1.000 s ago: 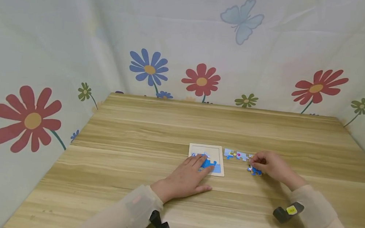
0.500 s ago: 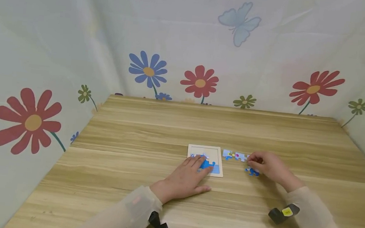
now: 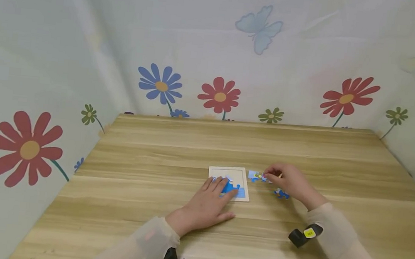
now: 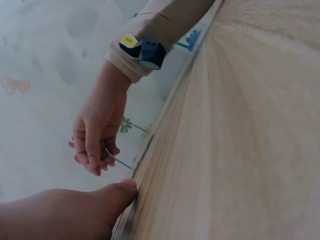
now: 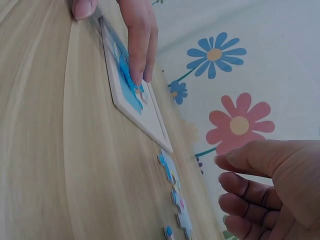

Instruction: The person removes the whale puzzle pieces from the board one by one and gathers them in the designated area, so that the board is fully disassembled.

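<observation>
A small square puzzle tray [image 3: 246, 185] with a pale rim lies on the table, partly filled with blue puzzle pieces [image 3: 240, 192]. My left hand [image 3: 205, 204] rests across its lower left with straight fingers, hiding part of the picture. To the right of the tray, my right hand [image 3: 294, 183] hovers over a row of loose puzzle pieces [image 3: 253, 175], fingers loosely bent. The right wrist view shows nothing between that hand's thumb [image 5: 245, 159] and fingers, and the row of pieces [image 5: 176, 195] lying below. Another blue piece [image 3: 281, 193] lies nearer me, under the right hand.
The wood-grain table [image 3: 176, 143] extends around the tray on all sides. A pale cloth backdrop [image 3: 295, 79] printed with flowers and a butterfly stands behind the table and along its sides. Each sleeve carries a black wrist camera [image 3: 298, 237].
My right hand has moved left along the loose pieces, away from the nearer blue piece and towards the tray. My left hand stays on the tray. The head view has shifted slightly.
</observation>
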A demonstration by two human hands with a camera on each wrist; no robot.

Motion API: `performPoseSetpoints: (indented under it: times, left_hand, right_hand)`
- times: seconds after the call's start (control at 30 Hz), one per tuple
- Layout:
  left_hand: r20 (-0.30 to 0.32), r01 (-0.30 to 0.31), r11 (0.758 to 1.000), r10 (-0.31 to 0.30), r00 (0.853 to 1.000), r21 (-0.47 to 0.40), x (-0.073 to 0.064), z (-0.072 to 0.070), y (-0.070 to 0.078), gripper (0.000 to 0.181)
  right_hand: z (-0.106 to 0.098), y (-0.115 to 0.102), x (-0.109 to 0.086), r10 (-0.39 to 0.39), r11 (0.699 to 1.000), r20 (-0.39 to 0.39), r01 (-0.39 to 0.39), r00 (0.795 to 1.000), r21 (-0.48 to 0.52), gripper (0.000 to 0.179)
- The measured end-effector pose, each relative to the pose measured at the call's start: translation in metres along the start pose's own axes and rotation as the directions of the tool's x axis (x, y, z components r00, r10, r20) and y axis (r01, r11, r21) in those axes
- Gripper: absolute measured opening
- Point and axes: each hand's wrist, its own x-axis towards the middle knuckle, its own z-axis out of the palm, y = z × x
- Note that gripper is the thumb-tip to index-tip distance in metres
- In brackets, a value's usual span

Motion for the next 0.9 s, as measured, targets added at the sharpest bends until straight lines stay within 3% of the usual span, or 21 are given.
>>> performPoseSetpoints:
  times: [0.9]
  left_hand:
    - [0.037,0.022,0.999,-0.020,0.999,-0.036,-0.013,0.000,-0.005,0.063]
  right_hand:
    - [0.039,-0.025,0.032,-0.073,0.992,0.054,0.067,0.996,0.102,0.014]
